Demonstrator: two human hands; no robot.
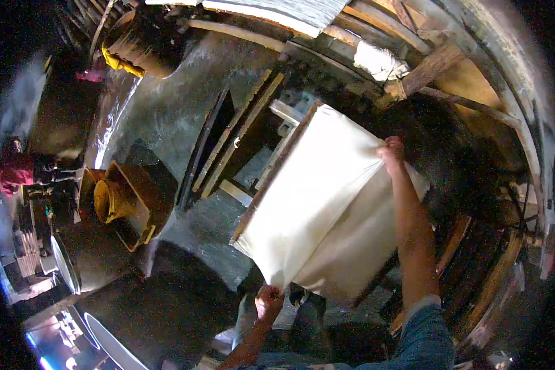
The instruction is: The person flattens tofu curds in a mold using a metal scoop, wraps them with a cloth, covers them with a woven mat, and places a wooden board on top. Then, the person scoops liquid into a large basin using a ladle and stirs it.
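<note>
A large white cloth (308, 179) is stretched over a frame with a dark wooden edge (277, 172) along its left side. My left hand (269, 303) is closed on the near corner of the cloth, low in the view. Farther up and to the right, my right hand (391, 152) grips the cloth's far right edge. Between the two hands the cloth is pulled into a fold, and a looser part hangs on the right. What lies under the cloth is hidden.
Wooden slats (243, 132) stand left of the cloth. A rusty container (129, 203) sits farther left, and a barrel with yellow cloth (123, 61) at upper left. Wooden beams (435, 68) and a white rag (379, 61) are at upper right. Round-rimmed vessels (108, 345) stand lower left.
</note>
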